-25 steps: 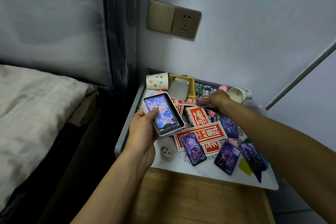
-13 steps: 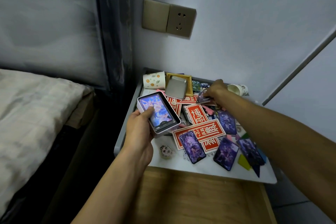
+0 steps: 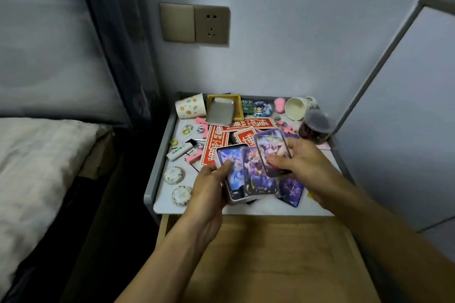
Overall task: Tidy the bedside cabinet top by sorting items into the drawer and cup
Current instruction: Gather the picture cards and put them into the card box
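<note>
head | left hand (image 3: 209, 188) grips rounded tin (image 3: 235, 200) | right hand (image 3: 304, 162) pinches glossy rectangular card (image 3: 269, 144)

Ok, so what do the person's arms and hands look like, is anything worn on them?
The left forearm and right forearm are bare right to the picture's edge, with no sleeves in view. The left hand and right hand are ungloved, and no watch, bracelet or ring shows.

A bedroom in a home was shown. A soft bed (image 3: 37, 167) was seen on the left, a small bedside cabinet (image 3: 157, 170) was set close by it, and a plug socket (image 3: 211, 24) was fixed on the wall (image 3: 307, 32).
</note>
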Action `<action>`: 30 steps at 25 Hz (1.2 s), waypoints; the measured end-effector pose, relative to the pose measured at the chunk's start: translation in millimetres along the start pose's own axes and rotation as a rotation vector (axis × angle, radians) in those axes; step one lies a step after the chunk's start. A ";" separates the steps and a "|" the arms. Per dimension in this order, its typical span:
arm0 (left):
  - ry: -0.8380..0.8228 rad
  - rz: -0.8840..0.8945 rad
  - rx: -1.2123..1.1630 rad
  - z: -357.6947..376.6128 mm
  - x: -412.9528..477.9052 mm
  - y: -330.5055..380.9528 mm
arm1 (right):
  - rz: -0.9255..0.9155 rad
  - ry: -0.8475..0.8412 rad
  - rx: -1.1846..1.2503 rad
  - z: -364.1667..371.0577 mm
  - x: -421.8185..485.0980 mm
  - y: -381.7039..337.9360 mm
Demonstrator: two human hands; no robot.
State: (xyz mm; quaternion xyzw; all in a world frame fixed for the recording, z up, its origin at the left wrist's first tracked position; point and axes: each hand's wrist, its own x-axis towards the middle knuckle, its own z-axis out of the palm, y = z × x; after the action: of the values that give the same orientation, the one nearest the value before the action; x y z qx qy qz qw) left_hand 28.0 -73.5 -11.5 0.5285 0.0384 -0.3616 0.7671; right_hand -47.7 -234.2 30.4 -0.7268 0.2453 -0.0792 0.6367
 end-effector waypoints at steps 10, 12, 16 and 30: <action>-0.078 -0.047 0.165 11.4 -5.9 -34.8 | -0.017 0.067 -0.155 2.2 -6.6 35.7; -0.051 -0.030 0.165 12.6 -4.6 -36.1 | 0.000 0.078 -0.178 5.5 -8.1 37.4; -0.016 0.035 0.128 15.9 -3.8 -37.4 | -0.044 0.130 -0.275 14.6 -10.6 42.4; 0.026 0.024 0.080 12.7 -3.3 -39.7 | -0.125 0.148 -0.481 20.6 -8.8 47.3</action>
State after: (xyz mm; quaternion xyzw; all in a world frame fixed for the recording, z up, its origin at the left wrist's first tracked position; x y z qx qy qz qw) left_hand -2.1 -89.6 -35.5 0.5638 0.0276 -0.3465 0.7492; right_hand -58.6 -215.1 -17.1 -0.8633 0.2577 -0.1108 0.4195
